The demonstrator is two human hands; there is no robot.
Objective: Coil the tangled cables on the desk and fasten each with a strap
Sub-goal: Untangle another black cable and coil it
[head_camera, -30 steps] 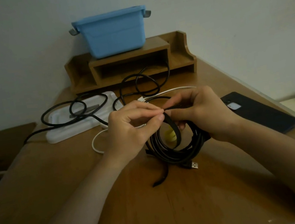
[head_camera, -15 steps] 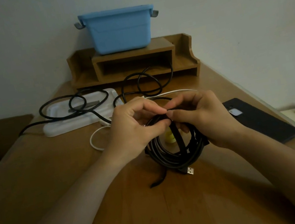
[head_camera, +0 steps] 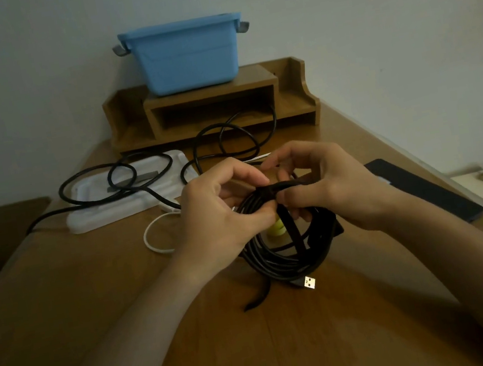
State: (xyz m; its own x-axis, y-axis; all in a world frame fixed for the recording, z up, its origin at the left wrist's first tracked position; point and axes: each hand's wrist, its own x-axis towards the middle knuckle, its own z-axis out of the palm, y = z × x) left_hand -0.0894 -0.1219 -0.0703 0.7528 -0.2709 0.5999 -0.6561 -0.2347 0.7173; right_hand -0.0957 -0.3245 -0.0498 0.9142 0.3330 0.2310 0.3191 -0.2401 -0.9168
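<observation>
A coiled black USB cable [head_camera: 282, 263] stands upright on the wooden desk [head_camera: 261, 348], its silver plug [head_camera: 309, 283] at the bottom. A black strap [head_camera: 292, 228] is wrapped over the coil's top and hangs down across its middle. My left hand [head_camera: 223, 214] pinches the strap at the coil's top. My right hand [head_camera: 327, 187] grips the coil's top right beside it. A loose black cable [head_camera: 125, 186] lies tangled over a white tray [head_camera: 105, 218] behind. A white cable [head_camera: 156, 245] loops on the desk left of my hands.
A wooden shelf unit [head_camera: 211, 108] stands at the back against the wall with a blue bin [head_camera: 185, 54] on top. A dark flat pad [head_camera: 426, 187] lies at the right edge. A yellow-green object [head_camera: 275, 228] shows through the coil. Another black strap [head_camera: 258, 299] lies below the coil.
The strap has been pulled tighter over the coil's top, and its free end now hangs straight down across the coil. Both hands shifted slightly and closed in on the wrap.
</observation>
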